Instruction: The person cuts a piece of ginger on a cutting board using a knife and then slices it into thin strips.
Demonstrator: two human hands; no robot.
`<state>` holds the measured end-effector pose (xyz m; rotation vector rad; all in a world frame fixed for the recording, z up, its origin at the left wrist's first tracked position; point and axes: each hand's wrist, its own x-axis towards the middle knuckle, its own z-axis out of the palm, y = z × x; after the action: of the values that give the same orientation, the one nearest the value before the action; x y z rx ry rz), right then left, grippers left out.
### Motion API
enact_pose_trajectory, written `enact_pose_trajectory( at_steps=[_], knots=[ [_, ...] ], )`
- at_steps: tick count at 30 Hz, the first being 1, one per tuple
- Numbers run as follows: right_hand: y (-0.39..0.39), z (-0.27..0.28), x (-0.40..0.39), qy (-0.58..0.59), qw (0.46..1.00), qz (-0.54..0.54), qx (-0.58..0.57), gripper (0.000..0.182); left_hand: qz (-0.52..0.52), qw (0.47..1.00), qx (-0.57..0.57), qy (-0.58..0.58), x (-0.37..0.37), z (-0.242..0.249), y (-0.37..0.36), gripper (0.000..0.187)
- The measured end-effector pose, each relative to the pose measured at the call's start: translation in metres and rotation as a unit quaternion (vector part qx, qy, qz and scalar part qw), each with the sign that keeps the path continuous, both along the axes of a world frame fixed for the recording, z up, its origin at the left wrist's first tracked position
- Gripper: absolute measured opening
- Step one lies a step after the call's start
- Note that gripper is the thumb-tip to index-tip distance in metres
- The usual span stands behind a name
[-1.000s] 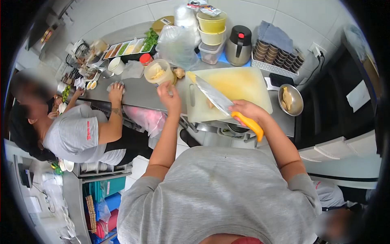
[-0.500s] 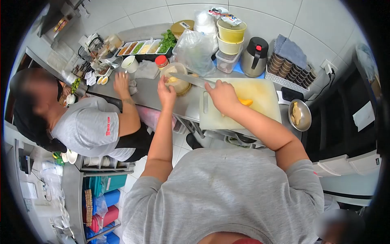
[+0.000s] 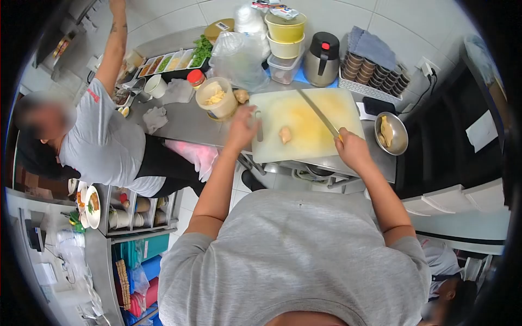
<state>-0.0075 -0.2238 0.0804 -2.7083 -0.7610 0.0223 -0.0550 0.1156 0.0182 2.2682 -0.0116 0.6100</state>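
In the head view my right hand grips the yellow handle of a long kitchen knife. The blade slants up and left over the white cutting board, which carries yellow stains. Fingers apart and slightly blurred, my left hand is over the board's left edge by its handle slot, holding nothing visible. A small pale tan piece of food lies on the board between the hands. Beyond my left hand stands a plastic tub with pale yellow pieces inside. A knobbly brown lump sits beside it.
At right a metal bowl holds yellowish food. Behind the board stand a thermos jug, stacked tubs and a plastic bag. A red-lidded jar is farther left. A co-worker stands at left, one arm raised.
The knife moved from over the tub to over the board with my right hand. My left hand left the tub, moving right and down. The co-worker's arm rose.
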Motion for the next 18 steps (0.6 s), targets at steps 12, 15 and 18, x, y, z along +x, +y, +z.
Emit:
enact_pose_trajectory(
  at_steps=[12,15,18],
  knots=[
    [0.008,-0.046,-0.019,0.087,0.994,-0.059,-0.027,0.022,-0.076,0.984,-0.052,0.154,0.041,-0.034,-0.109,0.043],
    [0.025,-0.049,-0.02,0.091,0.994,-0.063,-0.02,0.023,-0.087,0.985,-0.051,0.143,0.05,-0.039,-0.123,0.036],
    [0.031,-0.061,-0.016,0.115,0.991,-0.059,-0.025,0.026,-0.031,0.99,-0.061,0.122,0.06,-0.053,-0.128,0.028]
  ],
)
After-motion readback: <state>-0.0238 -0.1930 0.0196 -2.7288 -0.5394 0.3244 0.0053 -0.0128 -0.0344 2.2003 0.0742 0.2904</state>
